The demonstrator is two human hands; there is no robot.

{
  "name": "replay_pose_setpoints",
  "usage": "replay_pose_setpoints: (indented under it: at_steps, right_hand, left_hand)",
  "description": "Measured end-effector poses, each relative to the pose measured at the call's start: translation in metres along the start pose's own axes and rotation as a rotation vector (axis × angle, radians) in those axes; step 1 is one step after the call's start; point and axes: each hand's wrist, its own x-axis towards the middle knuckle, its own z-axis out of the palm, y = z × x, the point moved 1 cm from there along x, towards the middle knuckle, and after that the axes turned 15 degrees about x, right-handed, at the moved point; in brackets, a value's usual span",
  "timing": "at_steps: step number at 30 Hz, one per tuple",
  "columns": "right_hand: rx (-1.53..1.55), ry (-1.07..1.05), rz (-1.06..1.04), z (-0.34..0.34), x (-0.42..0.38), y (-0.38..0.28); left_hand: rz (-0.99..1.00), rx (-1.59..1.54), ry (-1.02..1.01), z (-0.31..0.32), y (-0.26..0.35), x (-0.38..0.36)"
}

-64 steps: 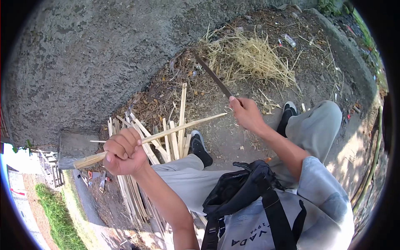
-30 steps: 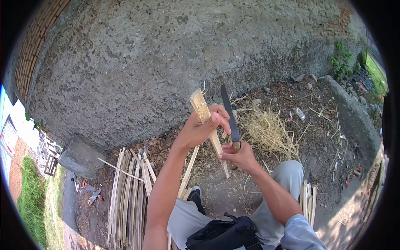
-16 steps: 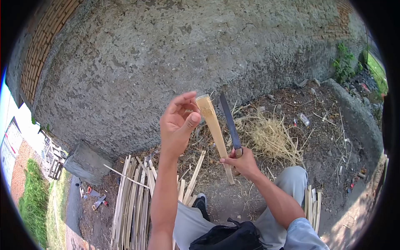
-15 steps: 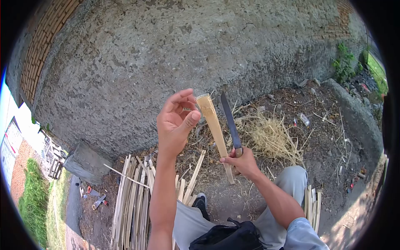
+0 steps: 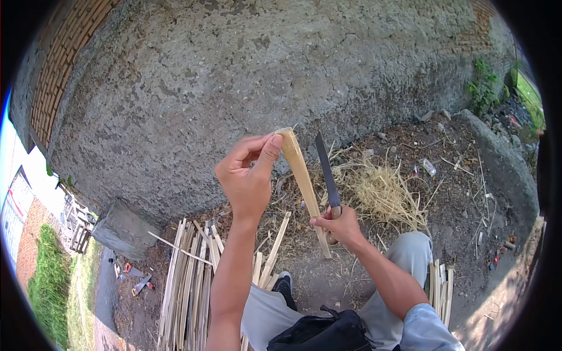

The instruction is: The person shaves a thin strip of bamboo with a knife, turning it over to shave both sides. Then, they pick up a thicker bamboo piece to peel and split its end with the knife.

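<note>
A pale bamboo slat (image 5: 301, 178) stands slanted in front of me, its thicker end up. My left hand (image 5: 249, 175) pinches that upper end between thumb and fingers. Lower down, my right hand (image 5: 341, 227) is closed round the wooden handle of a long knife (image 5: 326, 172), its dark blade pointing up and away beside the slat. The right thumb also presses on the slat's lower part. Most of the knife handle is hidden by the fingers.
A rough plastered wall (image 5: 234, 88) rises ahead. Pale shavings (image 5: 380, 196) lie heaped on the ground near a plastic bottle (image 5: 428, 167). Many slats (image 5: 184, 286) are piled at the left, others (image 5: 440, 292) at the right. A handsaw (image 5: 140, 285) lies far left.
My left hand, open beside the slat's upper end before, has moved slightly right and closed on it. The knife and right hand have hardly moved.
</note>
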Motion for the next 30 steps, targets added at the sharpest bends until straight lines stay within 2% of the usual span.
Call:
replay_pose_setpoints:
  at_steps: [5,11,14,25,30]
  right_hand:
    - [0.014,0.026,-0.017,0.000,0.006,0.005]
    - [-0.003,0.050,-0.020,0.000,0.006,0.002]
    - [-0.008,0.065,-0.034,0.000,0.007,0.005]
    - [0.020,0.059,0.001,0.002,0.002,-0.003]
    - [-0.068,0.100,-0.048,0.004,0.001,-0.001]
  left_hand:
    - [-0.034,-0.013,0.085,0.012,0.000,-0.002]
    - [-0.022,0.109,0.058,0.015,0.003,0.000]
    - [-0.032,0.059,0.032,0.017,0.002,-0.001]
    - [-0.266,-0.365,-0.031,0.026,-0.023,-0.010]
    - [-0.384,-0.507,-0.075,0.025,-0.040,-0.011]
